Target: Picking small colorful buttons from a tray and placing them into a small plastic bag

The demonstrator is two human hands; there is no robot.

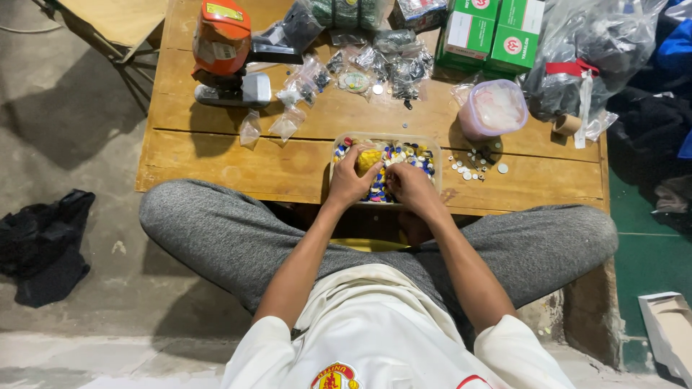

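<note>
head view, looking down. person sat cross-legged at a low wooden table [216, 162], grey trousers, white shirt at the bottom of the frame.

a clear plastic tray [425, 141] sat at the table's near edge, centre of the frame, filled with small mixed-colour buttons [414, 155] (blue, white, yellow, red). both hands were inside it.

left hand [349, 180]: in the tray's left half, fingers curled down into the buttons beside a yellow lump [370, 158]. whether they pinched anything: could not tell.

right hand [411, 186]: in the tray's middle to right part, fingers bent together into the pile, tips hidden among buttons. grip on any single piece: could not tell. the two hands were nearly touching.

surroundings: a scatter of loose white buttons [472, 166] on the table just right of the tray. a round pink-tinted tub [494, 109] behind those. two green boxes [490, 32] at the upper right, next to a clear bag of dark items [598, 50]. small clear packets [375, 65] across the upper centre. an orange-topped tool [223, 50] at the upper left. a dark cloth [47, 241] on the floor at the left.
</note>
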